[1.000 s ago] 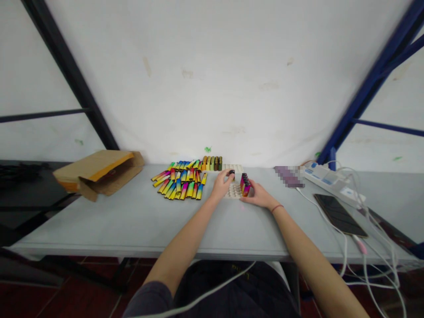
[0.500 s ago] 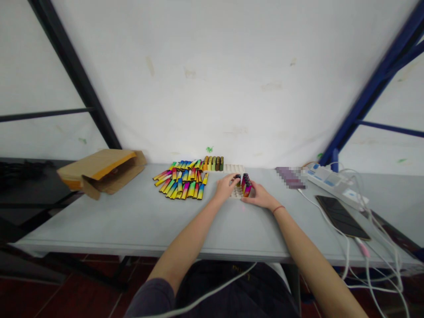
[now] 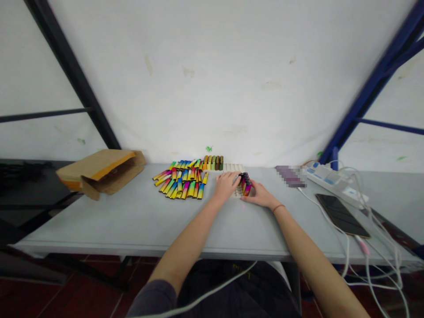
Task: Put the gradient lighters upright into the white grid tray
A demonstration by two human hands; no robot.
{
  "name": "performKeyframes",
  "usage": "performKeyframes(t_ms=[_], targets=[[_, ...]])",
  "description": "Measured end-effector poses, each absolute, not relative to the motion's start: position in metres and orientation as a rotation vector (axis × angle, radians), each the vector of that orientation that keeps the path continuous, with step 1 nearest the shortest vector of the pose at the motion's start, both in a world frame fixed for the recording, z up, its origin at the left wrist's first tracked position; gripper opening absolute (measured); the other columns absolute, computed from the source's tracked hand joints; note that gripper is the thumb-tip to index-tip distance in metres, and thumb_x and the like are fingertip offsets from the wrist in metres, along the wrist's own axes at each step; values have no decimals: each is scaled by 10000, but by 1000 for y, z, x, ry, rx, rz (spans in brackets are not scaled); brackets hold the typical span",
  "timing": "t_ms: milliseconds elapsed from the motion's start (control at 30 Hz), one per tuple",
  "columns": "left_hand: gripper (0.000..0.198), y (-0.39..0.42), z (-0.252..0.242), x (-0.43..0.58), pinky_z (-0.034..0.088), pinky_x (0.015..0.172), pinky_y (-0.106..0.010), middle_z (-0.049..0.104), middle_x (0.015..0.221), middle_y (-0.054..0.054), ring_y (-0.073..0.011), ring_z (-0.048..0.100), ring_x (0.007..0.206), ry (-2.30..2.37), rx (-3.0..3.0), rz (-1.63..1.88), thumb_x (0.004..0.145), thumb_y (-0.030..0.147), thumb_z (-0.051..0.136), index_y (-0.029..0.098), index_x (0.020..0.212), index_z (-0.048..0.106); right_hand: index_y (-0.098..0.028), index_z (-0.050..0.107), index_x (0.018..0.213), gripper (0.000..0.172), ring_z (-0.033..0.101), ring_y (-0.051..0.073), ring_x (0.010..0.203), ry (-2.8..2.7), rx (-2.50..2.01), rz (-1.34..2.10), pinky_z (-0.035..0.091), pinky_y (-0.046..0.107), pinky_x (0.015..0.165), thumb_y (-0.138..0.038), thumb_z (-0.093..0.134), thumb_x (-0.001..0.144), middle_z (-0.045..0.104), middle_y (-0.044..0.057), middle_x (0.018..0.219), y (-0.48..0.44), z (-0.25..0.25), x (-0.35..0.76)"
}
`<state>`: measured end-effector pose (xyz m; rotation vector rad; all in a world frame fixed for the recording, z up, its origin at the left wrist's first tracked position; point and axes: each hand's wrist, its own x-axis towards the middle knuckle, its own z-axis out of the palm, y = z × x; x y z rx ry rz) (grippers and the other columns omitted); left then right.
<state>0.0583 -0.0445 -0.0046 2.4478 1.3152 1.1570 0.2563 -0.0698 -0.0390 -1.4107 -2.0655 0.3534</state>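
At the centre of the pale grey folding table, the left hand and right hand rest on either side of a tight upright group of rainbow-gradient metallic lighters, which stands at a white moulded tray with round recesses. The left-hand fingers arch close together over the group's left flank, reaching its top; whether they pinch a single lighter cannot be determined at this resolution. The right-hand fingers curl against the group's lower right side, pressed in rather than spread, with no firm closure visible. Caution: the narrow upright lighters appear to depend on mutual contact, so uneven pressure from either hand could topple them. Just left lies a loose heap of flat rainbow-gradient lighters, which a careless left-wrist movement could scatter. Farther back stands a row of orange-and-green upright lighters beside a second white moulded tray, both near the rear edge, where a slipped piece could drop off the back. To the right, white charging cables run past a black smartphone toward a white power strip; a forearm snagging them could drag the phone. A folded tan cardboard envelope sits at far left.
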Motion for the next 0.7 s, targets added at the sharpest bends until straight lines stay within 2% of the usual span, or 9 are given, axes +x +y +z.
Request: performKeyframes(t_ms=[200, 333, 500, 600, 700], targets=[[387, -40, -3, 50, 380, 956, -369, 682, 1146, -98, -261, 574, 1089, 1435, 2478, 1083, 968, 375, 429, 265, 1294, 608, -144, 496, 1319, 780, 609, 314, 1077, -2072, -1393, 345, 451, 481, 971, -536, 747, 693, 641, 156, 1233, -70, -39, 257], [461, -31, 1, 28, 369, 940, -424, 666, 1141, -171, -306, 551, 1088, 1910, 2295, 1056, 973, 264, 348, 174, 1394, 512, -134, 478, 1344, 819, 602, 324, 1085, -2081, -1417, 345, 443, 495, 978, -553, 741, 691, 631, 167, 1241, -70, -38, 258], [439, -20, -2, 4, 355, 915, -476, 595, 1266, -213, -364, 468, 1183, 2297, 2142, 726, 913, 145, 330, 156, 1179, 679, -152, 498, 1328, 797, 598, 330, 1081, -2069, -1430, 342, 450, 491, 961, -553, 749, 687, 637, 163, 1223, -71, -37, 257], [428, -19, -5, 5, 332, 926, -503, 622, 1235, -212, -374, 453, 1212, 2281, 2151, 654, 905, 132, 328, 163, 1091, 712, -146, 516, 1302, 763, 596, 330, 1084, -2077, -1434, 338, 449, 488, 956, -551, 741, 696, 643, 164, 1205, -71, -37, 257], [383, -19, -5, 9, 312, 936, -523, 664, 1160, -213, -380, 468, 1196, 2231, 2184, 637, 915, 176, 362, 169, 1095, 700, -151, 535, 1279, 734, 603, 322, 1071, -2085, -1416, 332, 452, 477, 950, -544, 743, 696, 656, 152, 1173, -71, -37, 257]])
